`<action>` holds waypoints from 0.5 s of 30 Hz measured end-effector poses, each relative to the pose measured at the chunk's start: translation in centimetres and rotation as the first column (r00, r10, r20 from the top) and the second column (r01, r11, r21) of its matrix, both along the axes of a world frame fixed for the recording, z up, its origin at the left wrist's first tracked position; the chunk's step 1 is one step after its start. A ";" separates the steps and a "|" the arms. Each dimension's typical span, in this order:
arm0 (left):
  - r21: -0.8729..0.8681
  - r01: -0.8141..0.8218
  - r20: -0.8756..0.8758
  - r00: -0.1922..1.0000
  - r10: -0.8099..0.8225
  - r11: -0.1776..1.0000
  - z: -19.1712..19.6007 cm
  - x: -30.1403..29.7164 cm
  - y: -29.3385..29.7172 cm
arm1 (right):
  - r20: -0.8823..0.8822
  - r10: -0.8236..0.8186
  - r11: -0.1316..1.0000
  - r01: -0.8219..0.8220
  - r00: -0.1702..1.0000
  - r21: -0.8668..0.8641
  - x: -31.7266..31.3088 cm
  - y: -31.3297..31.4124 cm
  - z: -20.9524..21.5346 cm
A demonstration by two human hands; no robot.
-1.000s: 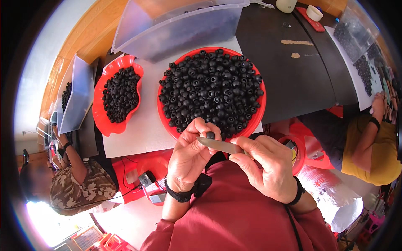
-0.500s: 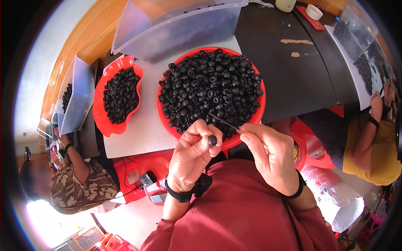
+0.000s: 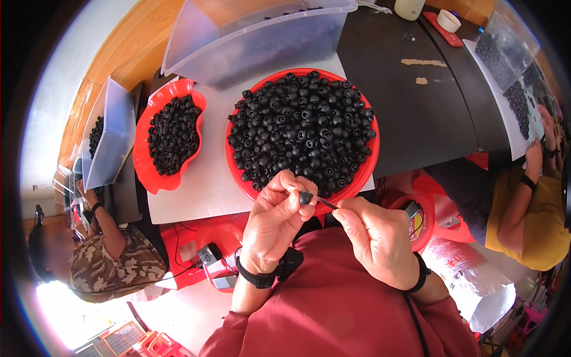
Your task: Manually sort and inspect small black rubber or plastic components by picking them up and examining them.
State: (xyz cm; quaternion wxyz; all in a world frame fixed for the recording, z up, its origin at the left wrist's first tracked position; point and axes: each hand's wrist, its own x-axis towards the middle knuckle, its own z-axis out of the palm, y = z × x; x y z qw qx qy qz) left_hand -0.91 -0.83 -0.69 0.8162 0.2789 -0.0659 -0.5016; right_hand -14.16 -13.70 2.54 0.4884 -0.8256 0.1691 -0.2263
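Note:
My left hand [image 3: 270, 220] pinches a small round black plastic part [image 3: 305, 197] between thumb and fingers, just in front of the heap. In my right hand [image 3: 380, 238] is a thin metal rod-like tool [image 3: 327, 204], gripped between thumb and fingers. Its far end meets the black part; whether it enters a hole there cannot be made out. Beyond both hands stands a round red basin [image 3: 375, 149], heaped with similar black parts [image 3: 300, 128], several of them showing hollow openings.
Left of the basin, a wavy-edged red tray [image 3: 141, 157] holds more black parts. A translucent plastic bin [image 3: 279, 50] stands behind. The dark tabletop [image 3: 410, 119] stretches right. Co-workers sit at the left [image 3: 119, 262] and right [image 3: 529, 208]. A white sack [image 3: 470, 279] lies low at right.
My right hand has moved slightly down, and the tool's end has come from above the heap to the black part. My left hand stays nearly in place, still pinching the part.

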 end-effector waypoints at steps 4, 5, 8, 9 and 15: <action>-0.033 0.001 -0.007 1.000 -0.001 0.999 -0.3 0.2 -0.3 | 0.043 0.086 0.994 -0.082 0.995 -0.071 -0.2 0.9 -0.4; -0.033 0.006 -0.016 1.000 -0.007 0.999 -0.2 0.3 -0.5 | 0.034 0.077 0.995 -0.075 0.996 -0.060 -0.3 1.0 -0.3; -0.030 -0.005 -0.014 1.000 0.005 1.000 -0.3 0.3 -0.4 | 0.048 0.031 0.997 -0.028 0.998 -0.076 0.0 0.6 -0.3; -0.030 -0.013 -0.008 1.000 0.013 0.999 -0.4 0.3 -0.3 | 0.069 -0.015 0.994 0.022 0.998 -0.103 0.1 0.3 -0.4; -0.032 -0.018 -0.034 0.999 0.016 0.999 -0.2 0.6 -0.2 | 0.024 0.038 0.973 -0.032 0.999 -0.229 0.2 0.6 -0.7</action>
